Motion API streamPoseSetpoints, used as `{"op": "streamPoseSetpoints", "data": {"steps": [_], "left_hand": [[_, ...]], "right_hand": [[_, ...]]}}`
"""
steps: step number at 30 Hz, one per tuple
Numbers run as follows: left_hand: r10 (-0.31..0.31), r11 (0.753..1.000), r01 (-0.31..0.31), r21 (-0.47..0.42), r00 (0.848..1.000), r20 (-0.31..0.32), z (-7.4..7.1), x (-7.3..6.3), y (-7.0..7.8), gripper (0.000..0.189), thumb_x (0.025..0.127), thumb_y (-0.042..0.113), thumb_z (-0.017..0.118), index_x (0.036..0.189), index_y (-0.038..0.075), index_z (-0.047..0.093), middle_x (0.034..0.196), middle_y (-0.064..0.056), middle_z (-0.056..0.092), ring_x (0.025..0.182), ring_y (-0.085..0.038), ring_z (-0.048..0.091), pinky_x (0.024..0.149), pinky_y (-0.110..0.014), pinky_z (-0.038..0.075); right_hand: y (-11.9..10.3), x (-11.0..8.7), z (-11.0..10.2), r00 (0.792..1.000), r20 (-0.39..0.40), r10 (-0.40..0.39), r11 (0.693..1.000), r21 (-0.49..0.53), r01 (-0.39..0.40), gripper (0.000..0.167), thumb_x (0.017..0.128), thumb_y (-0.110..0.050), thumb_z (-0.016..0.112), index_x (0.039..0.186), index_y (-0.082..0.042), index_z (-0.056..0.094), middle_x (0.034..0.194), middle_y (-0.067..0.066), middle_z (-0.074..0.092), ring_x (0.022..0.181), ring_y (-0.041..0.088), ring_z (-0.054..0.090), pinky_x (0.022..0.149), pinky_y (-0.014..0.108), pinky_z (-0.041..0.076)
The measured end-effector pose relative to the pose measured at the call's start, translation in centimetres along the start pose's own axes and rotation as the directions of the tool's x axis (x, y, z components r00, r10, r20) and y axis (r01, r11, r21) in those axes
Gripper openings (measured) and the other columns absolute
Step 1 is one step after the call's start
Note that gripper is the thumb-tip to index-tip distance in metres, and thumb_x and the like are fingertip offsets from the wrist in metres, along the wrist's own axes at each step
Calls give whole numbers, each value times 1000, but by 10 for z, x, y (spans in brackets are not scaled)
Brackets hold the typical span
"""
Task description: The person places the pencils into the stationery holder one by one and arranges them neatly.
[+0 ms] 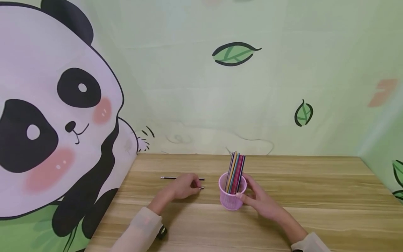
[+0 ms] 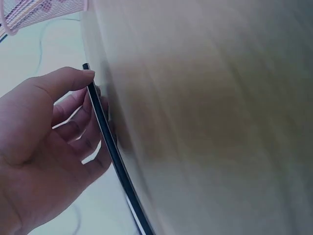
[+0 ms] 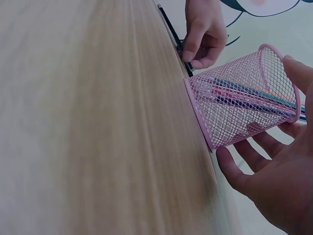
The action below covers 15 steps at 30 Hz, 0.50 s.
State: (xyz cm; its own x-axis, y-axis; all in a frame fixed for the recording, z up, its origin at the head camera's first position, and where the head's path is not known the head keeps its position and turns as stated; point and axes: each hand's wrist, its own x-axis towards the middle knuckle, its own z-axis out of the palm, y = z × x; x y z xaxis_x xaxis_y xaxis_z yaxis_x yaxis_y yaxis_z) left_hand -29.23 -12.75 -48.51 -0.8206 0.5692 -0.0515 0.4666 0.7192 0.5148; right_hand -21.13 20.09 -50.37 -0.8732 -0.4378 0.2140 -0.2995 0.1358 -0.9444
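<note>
My left hand [image 1: 186,185] is low over the table, left of the cup, and pinches a dark pencil [image 2: 110,137] between thumb and fingers. From the head, only a short end of that pencil shows past the fingertips. Just behind this hand a second dark pencil [image 1: 168,178] lies flat, its middle hidden by the hand. A pink mesh pencil cup [image 1: 231,203] stands upright on the table, holding several coloured pencils [image 1: 234,173] that lean to the right. My right hand [image 1: 262,199] grips the cup from its right side, thumb at the near rim and fingers around the far side.
The wooden table [image 1: 315,196] reaches back to a pale green wall cloth [image 1: 189,87] printed with leaves and a large panda [image 1: 63,105]. A small black object [image 1: 162,232] shows beside the left sleeve.
</note>
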Motion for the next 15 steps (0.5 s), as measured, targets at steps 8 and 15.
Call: {"op": "streamPoseSetpoints", "data": {"steps": [8, 15], "left_hand": [[86, 983, -97, -156, 993, -78, -27, -3, 31, 4, 102, 8, 71, 105, 9, 69, 93, 4, 67, 88, -12, 63, 75, -29, 56], [170, 932, -240, -272, 951, -257, -55, -11, 70, 15, 103, 17, 72, 118, 12, 72, 101, 3, 70, 96, -17, 69, 77, -30, 61]], "right_hand": [[-2, 0, 1, 1000, -7, 5, 1000, 2, -5, 67, 105, -13, 67, 163, -11, 31, 156, 32, 42, 129, 52, 57, 96, 34, 58], [-3, 1, 2, 1000, -5, -3, 1000, 3, 3, 67, 105, -12, 66, 162, -9, 31, 154, 33, 43, 128, 52, 57, 96, 34, 59]]}}
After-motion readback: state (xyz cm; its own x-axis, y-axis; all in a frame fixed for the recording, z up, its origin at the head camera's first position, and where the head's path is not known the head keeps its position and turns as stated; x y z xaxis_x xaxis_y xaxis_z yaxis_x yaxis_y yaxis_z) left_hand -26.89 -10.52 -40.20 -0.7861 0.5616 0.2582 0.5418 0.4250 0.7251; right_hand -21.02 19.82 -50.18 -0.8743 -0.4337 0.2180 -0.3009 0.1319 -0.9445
